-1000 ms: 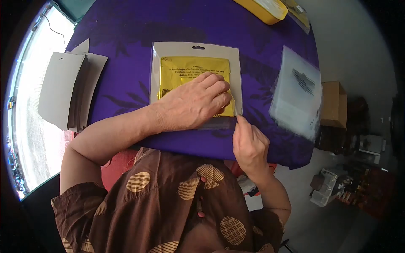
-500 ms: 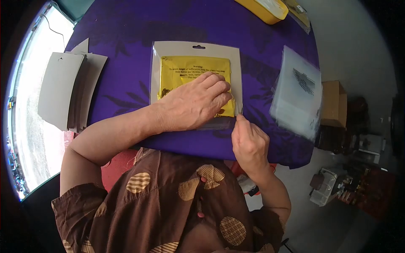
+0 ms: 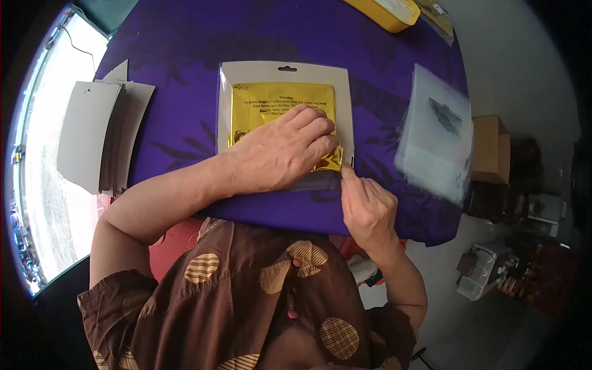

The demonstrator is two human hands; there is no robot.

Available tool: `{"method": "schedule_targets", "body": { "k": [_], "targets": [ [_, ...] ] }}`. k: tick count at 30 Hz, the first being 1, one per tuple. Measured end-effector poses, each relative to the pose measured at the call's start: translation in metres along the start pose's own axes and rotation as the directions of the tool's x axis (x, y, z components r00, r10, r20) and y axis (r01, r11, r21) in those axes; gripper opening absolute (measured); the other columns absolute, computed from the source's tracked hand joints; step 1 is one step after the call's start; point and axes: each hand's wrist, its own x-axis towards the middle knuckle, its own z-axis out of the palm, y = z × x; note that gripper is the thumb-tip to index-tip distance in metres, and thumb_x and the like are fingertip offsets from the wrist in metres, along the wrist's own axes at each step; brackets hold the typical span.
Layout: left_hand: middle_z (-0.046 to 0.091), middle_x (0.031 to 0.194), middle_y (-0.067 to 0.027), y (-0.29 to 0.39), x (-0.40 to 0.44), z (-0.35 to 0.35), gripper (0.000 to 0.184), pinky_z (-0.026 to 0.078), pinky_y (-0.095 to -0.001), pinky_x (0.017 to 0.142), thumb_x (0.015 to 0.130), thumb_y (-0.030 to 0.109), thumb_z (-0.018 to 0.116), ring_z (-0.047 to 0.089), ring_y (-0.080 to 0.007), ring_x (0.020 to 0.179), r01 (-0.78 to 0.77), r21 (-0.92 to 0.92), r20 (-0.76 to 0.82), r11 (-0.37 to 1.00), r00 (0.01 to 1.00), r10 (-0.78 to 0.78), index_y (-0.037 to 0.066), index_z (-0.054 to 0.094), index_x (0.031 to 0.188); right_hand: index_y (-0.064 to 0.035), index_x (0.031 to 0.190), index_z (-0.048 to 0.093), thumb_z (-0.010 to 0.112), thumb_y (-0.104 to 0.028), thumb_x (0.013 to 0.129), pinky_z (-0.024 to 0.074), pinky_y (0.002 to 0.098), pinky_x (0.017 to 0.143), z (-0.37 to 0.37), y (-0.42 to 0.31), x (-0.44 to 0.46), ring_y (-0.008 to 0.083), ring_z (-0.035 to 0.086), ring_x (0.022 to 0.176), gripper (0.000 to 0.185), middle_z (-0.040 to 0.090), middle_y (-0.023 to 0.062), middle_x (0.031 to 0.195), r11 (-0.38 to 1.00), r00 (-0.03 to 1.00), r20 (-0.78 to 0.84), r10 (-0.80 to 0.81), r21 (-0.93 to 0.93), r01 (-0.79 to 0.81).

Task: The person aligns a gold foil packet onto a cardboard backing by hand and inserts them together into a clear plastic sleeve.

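A clear plastic sleeve with a white hang-hole card (image 3: 314, 73) lies flat on the purple tablecloth, and a shiny yellow packet (image 3: 265, 95) printed with a warning text is on the card. My left hand (image 3: 277, 148) rests over the packet's lower middle, fingers curled together; whatever is under them is hidden. At the lower right corner of the sleeve, my right hand (image 3: 367, 200) pinches the edge between thumb and finger.
At the left of the purple table (image 3: 185, 37) is a stack of white cards (image 3: 89, 135). On the right lies a pile of clear plastic sleeves (image 3: 431, 148), with a cardboard box (image 3: 490, 148) beyond it. A yellow tray (image 3: 382, 15) sits at the far edge.
My right hand has shifted very slightly at the sleeve's lower right corner, where the yellow packet's corner now looks more crumpled. My left hand has stayed nearly still.
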Motion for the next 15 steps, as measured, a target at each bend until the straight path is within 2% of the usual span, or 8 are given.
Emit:
{"method": "schedule_targets", "body": {
  "k": [4, 7, 10, 13, 15],
  "targets": [
    [0.055, 0.117, -0.0154, -0.001, -0.001, 0.001, 0.042, 0.045, -0.0418, 0.099, 0.078, 0.009, 0.067, 0.053, -0.0326, 0.114, 0.008, 0.000, 0.003, 1.000, 1.000, -0.008, -0.001, 0.055, 0.117, 0.0079, 0.114, 0.060, 0.066, 0.004, 0.082, 0.0510, 0.0307, 0.054, -0.005, 0.002, 0.001, 0.0192, 0.061, 0.060, 0.033, 0.056, 0.0074, 0.067, 0.994, 1.000, 0.017, 0.013, 0.105, -0.015],
    [0.055, 0.117, -0.0152, 0.000, 0.000, -0.001, 0.040, 0.045, -0.0416, 0.100, 0.080, 0.009, 0.068, 0.052, -0.0323, 0.115, 0.013, 0.006, 0.012, 1.000, 1.000, -0.013, -0.001, 0.055, 0.117, 0.0081, 0.112, 0.060, 0.067, 0.006, 0.083, 0.0532, 0.0384, 0.058, -0.012, -0.011, -0.002, 0.0293, 0.066, 0.063, 0.030, 0.063, 0.0161, 0.073, 0.989, 0.990, 0.072, 0.120, 0.080, -0.126],
    [0.055, 0.117, -0.0149, 0.000, 0.000, 0.000, 0.041, 0.044, -0.0416, 0.100, 0.080, 0.012, 0.070, 0.052, -0.0322, 0.115, 0.008, 0.014, 0.014, 1.000, 1.000, -0.008, -0.001, 0.056, 0.116, 0.0092, 0.113, 0.058, 0.066, 0.006, 0.083, 0.0541, 0.0381, 0.058, -0.009, -0.017, -0.010, 0.0296, 0.067, 0.063, 0.030, 0.064, 0.0172, 0.075, 0.989, 0.988, 0.061, 0.145, -0.040, -0.142],
    [0.055, 0.117, -0.0146, 0.001, 0.001, -0.002, 0.045, 0.044, -0.0417, 0.101, 0.079, 0.018, 0.074, 0.051, -0.0323, 0.115, 0.008, -0.008, 0.019, 1.000, 1.000, -0.008, -0.001, 0.056, 0.116, 0.0102, 0.113, 0.058, 0.064, 0.007, 0.084, 0.0545, 0.0373, 0.058, -0.004, -0.018, -0.010, 0.0299, 0.067, 0.064, 0.030, 0.065, 0.0175, 0.075, 0.988, 0.990, 0.009, 0.141, -0.068, -0.140],
    [0.055, 0.116, -0.0143, 0.002, 0.002, -0.006, 0.049, 0.044, -0.0420, 0.101, 0.077, 0.021, 0.076, 0.051, -0.0324, 0.115, 0.005, -0.033, 0.033, 0.999, 0.999, -0.004, -0.001, 0.056, 0.115, 0.0120, 0.112, 0.058, 0.064, 0.006, 0.084, 0.0521, 0.0339, 0.054, -0.001, -0.017, -0.010, 0.0237, 0.062, 0.057, 0.029, 0.058, 0.0112, 0.066, 0.991, 0.995, -0.025, 0.096, -0.091, -0.098]
  ]
}}
